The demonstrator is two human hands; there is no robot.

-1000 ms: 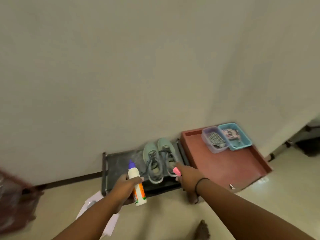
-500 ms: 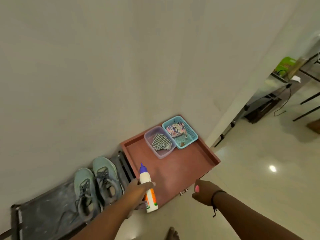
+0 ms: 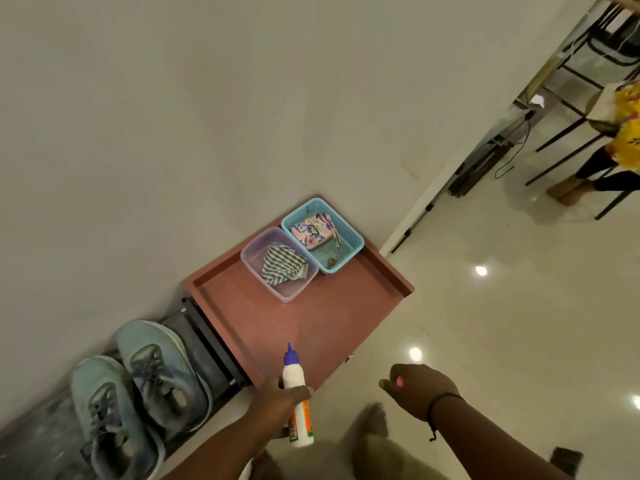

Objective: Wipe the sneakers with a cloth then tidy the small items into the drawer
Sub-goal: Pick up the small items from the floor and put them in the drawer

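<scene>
- Reddish-brown drawer (image 3: pixel 346 320) lying flat on the floor against the wall, taken as landmark for everything below.
- Left hand (image 3: pixel 280 398) at the drawer's near edge, fingers wrapped tight around a white glue bottle (image 3: pixel 297 393), blue nozzle pointing up over the drawer bottom.
- Right hand (image 3: pixel 417 388) just off the drawer's near corner, fingers curled around something small and pink (image 3: pixel 400 380); can't tell what.
- Clear tub (image 3: pixel 252 259) with a striped cloth (image 3: pixel 282 265) at the drawer's far side, teal basket (image 3: pixel 349 233) touching it.
- Teal sneakers (image 3: pixel 152 386) on a dark tray, just left of the drawer.
</scene>
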